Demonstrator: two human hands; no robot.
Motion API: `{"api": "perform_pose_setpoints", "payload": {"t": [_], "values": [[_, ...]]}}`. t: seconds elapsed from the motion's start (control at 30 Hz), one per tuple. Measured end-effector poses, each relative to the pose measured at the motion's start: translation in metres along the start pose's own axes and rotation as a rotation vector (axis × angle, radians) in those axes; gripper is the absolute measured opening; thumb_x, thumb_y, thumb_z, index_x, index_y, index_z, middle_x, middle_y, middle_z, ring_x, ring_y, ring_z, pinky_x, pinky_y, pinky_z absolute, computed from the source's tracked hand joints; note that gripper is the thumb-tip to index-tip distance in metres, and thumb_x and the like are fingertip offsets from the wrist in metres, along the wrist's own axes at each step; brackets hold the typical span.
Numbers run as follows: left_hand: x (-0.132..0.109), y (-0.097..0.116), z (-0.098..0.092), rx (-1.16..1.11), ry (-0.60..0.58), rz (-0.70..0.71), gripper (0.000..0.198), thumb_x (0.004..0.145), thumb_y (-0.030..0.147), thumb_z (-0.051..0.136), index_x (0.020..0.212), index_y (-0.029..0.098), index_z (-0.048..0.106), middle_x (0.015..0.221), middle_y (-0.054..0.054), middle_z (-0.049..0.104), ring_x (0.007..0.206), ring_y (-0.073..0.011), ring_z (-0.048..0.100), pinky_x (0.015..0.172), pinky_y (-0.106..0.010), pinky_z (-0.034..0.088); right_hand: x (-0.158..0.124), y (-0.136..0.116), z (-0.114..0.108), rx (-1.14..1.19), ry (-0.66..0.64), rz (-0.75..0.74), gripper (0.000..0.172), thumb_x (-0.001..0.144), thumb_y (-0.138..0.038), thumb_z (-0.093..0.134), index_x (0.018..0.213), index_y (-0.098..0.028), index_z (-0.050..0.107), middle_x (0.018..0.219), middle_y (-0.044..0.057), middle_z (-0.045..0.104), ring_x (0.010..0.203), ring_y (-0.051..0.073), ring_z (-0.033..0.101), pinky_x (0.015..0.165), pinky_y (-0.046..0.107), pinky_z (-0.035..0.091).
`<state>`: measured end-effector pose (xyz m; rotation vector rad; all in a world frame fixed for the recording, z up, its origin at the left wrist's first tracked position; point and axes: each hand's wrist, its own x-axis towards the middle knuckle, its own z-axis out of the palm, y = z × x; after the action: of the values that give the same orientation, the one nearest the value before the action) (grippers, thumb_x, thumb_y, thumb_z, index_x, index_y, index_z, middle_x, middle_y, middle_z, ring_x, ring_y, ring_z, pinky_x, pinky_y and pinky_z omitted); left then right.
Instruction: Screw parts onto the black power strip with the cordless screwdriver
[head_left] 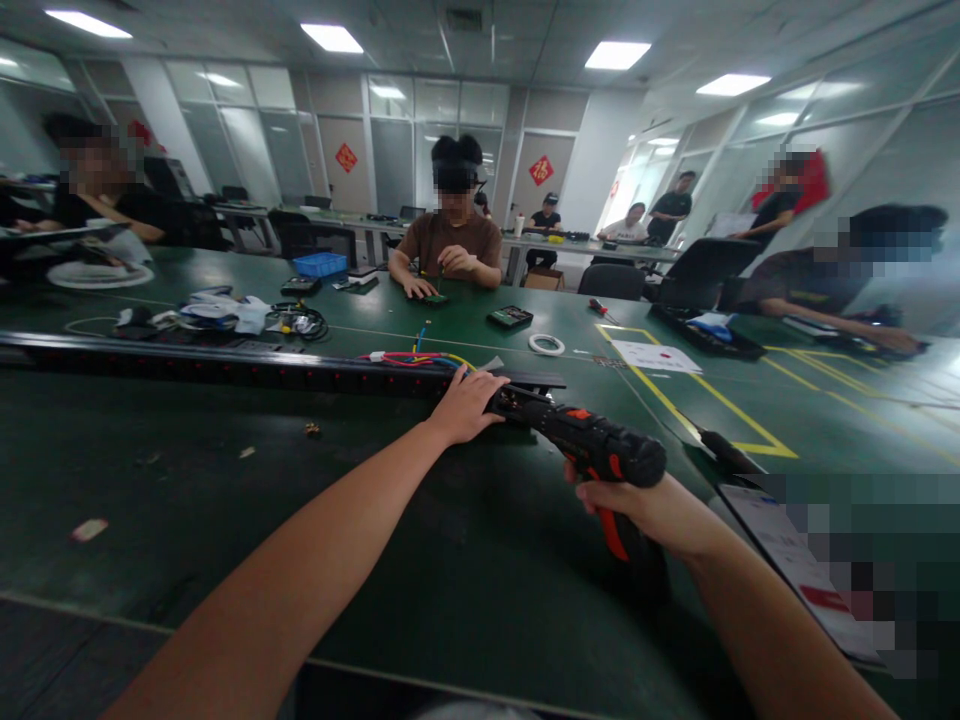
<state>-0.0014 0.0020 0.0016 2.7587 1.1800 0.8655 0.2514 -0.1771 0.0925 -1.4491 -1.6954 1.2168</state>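
Note:
A long black power strip [300, 372] with a row of small red marks lies across the table, colored wires [420, 358] coming out near its right end. My left hand [466, 405] grips that end, fingers over the top and thumb on the near side. In my right hand [637, 508] is a black and orange cordless drill [600, 440], held by its handle. Its nose points left at the strip's end, close to my left fingertips. The exact contact of the drill's tip is too small to make out.
Across the green table [225, 560], a person [446, 245] handles a small board. Behind the strip are bundled cables [296, 320], a blue basket [320, 264], a white tape roll [546, 344] and a red screwdriver [600, 308]. To the right lie a dark pointed tool [724, 452] and a clipboard [795, 560].

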Motion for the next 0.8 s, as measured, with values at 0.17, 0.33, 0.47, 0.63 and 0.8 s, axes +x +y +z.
{"api": "perform_pose_setpoints", "payload": {"t": [0.17,0.33,0.47,0.63,0.8], "values": [[-0.0003,0.0014,-0.0016,0.008,-0.004,0.002,0.063,0.099,0.037,0.076,0.155,0.022,0.053,0.153,-0.015,0.062,0.151,-0.0330,0.050,0.134,-0.062,0.017,-0.0006,0.0021,-0.0007,-0.023,0.004,-0.011,0.032,0.074,-0.036,0.078,0.101,-0.021,0.073,0.078,0.001,0.072,0.074,0.023,0.069,0.071,0.035,0.053],[-0.0004,0.0028,-0.0030,0.009,-0.013,-0.007,0.063,0.099,0.037,0.076,0.155,0.020,0.053,0.153,-0.016,0.062,0.151,-0.0329,0.050,0.134,-0.061,0.017,0.0022,0.0077,-0.0038,-0.079,0.040,-0.038,0.035,0.071,-0.037,0.079,0.102,-0.021,0.076,0.093,0.004,0.075,0.088,0.026,0.068,0.079,0.038,0.054],[-0.0001,0.0017,-0.0020,-0.001,-0.011,-0.001,0.062,0.099,0.037,0.076,0.155,0.023,0.053,0.153,-0.014,0.062,0.151,-0.0328,0.050,0.134,-0.062,0.017,0.0029,0.0069,-0.0042,-0.080,0.052,-0.052,0.032,0.070,-0.038,0.080,0.096,-0.020,0.076,0.096,0.005,0.074,0.092,0.027,0.068,0.084,0.040,0.054],[0.0002,0.0013,-0.0023,-0.002,-0.014,-0.001,0.063,0.098,0.037,0.076,0.155,0.023,0.053,0.154,-0.015,0.061,0.152,-0.0334,0.049,0.134,-0.062,0.017,0.0019,0.0047,-0.0031,-0.077,0.037,-0.046,0.029,0.070,-0.037,0.080,0.093,-0.021,0.075,0.092,0.005,0.073,0.088,0.026,0.067,0.080,0.039,0.055],[-0.0001,0.0016,-0.0018,0.002,-0.009,0.001,0.064,0.098,0.037,0.077,0.155,0.021,0.053,0.154,-0.015,0.061,0.152,-0.0334,0.049,0.134,-0.061,0.016,0.0026,0.0071,-0.0026,-0.069,0.030,-0.047,0.025,0.071,-0.035,0.079,0.091,-0.021,0.074,0.089,0.004,0.071,0.083,0.024,0.065,0.077,0.037,0.055]]}}
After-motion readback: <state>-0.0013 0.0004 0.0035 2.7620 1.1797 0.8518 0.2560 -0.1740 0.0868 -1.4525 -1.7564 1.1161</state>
